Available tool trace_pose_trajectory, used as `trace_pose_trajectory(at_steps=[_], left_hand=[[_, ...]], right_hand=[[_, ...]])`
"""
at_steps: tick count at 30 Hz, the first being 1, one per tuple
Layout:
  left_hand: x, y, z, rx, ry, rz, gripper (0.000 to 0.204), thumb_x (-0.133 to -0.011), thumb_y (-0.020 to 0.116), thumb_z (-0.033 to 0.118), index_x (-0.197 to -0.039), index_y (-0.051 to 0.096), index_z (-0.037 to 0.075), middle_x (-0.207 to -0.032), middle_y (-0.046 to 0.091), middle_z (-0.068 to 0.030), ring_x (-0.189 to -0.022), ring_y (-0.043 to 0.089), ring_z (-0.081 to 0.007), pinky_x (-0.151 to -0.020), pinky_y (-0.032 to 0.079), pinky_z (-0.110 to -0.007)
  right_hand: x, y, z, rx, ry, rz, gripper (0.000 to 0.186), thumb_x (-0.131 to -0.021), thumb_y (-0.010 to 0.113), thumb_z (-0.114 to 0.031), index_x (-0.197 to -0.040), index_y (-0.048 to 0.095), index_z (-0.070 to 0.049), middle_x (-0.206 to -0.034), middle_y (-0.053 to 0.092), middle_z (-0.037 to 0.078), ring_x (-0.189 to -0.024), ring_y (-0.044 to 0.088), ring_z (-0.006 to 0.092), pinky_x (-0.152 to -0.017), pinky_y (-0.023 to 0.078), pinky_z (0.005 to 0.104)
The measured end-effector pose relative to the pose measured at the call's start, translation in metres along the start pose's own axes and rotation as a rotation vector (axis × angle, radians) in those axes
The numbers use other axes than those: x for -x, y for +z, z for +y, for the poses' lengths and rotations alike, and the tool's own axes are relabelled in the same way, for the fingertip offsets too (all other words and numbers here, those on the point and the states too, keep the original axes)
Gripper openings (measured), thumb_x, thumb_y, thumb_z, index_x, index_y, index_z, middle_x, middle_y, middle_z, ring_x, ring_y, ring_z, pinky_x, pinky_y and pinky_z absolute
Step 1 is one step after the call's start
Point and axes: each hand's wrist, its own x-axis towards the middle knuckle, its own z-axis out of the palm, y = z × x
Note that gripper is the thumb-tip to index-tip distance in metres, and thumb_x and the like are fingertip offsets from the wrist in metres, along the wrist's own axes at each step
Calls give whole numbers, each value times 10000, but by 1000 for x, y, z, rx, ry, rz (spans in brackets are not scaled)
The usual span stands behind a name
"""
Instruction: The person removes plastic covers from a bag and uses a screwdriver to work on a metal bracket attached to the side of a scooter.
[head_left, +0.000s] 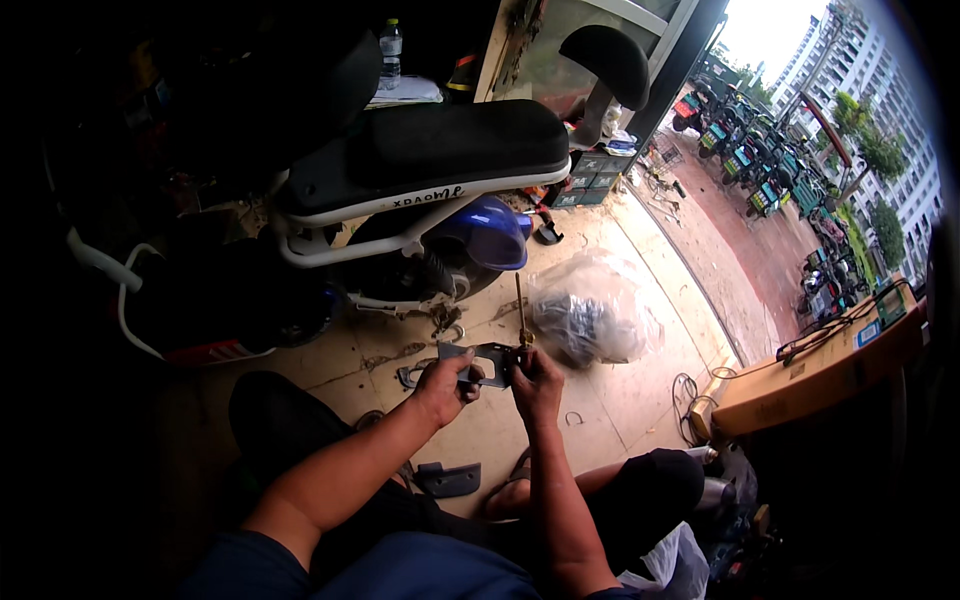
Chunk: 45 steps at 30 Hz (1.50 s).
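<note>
A dark flat bracket (490, 352) with a light-showing cutout is held up above the tiled floor. My left hand (445, 392) grips its left end, thumb on top. At the other end, my right hand (538, 383) is closed with its fingers against the bracket. A thin brownish rod (520, 300) with a yellowish lower part rises from those right fingers, pointing away from me; its kind is unclear. Below my left hand, on the floor between my feet, lies a black plastic piece (447, 480). Another dark loop-shaped part (408, 377) lies beside my left hand.
A scooter with a black seat (460, 140) and blue rear fender (490, 232) stands ahead. Right of it sits a clear plastic-wrapped bundle (595, 310). A cardboard box (800, 370) with cables lies at the right. Beyond the doorway several scooters (745, 150) are parked.
</note>
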Motion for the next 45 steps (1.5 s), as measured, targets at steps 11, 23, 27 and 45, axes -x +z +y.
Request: trace_pose_trajectory(at_steps=[11,23,27,45], left_hand=[[-17,-16,-3,168,51,-3,134,-1000,581,263,-1050,553,141,-860,672,-90,-671,539,-204,-591,453,-321],[-53,-43,23,239,314,117,200,-995,577,329,-1085,560,152,-891,698,-86,-672,550,-201,-604,463,-335],[-50,-34,21,241,365,138,232,-999,568,341,-1095,564,131,-887,702,-92,-650,544,-208,-605,466,-337],[-55,-35,15,198,350,129,235,-992,581,349,-1105,588,144,-902,692,-84,-658,568,-219,-599,479,-339]], right_hand=[[0,-5,-8,-281,406,39,271,-968,696,-284,-1038,664,-24,-776,625,7,-622,570,73,-550,497,238],[61,9,-19,-169,313,-166,358,-933,729,-205,-1186,671,41,-969,729,106,-788,657,123,-672,545,268],[57,14,-21,-144,291,-127,339,-931,732,-208,-1166,698,33,-946,735,92,-763,651,114,-679,541,266],[43,10,-23,-129,308,-142,372,-914,739,-250,-1148,714,38,-917,741,99,-735,663,127,-664,547,280]])
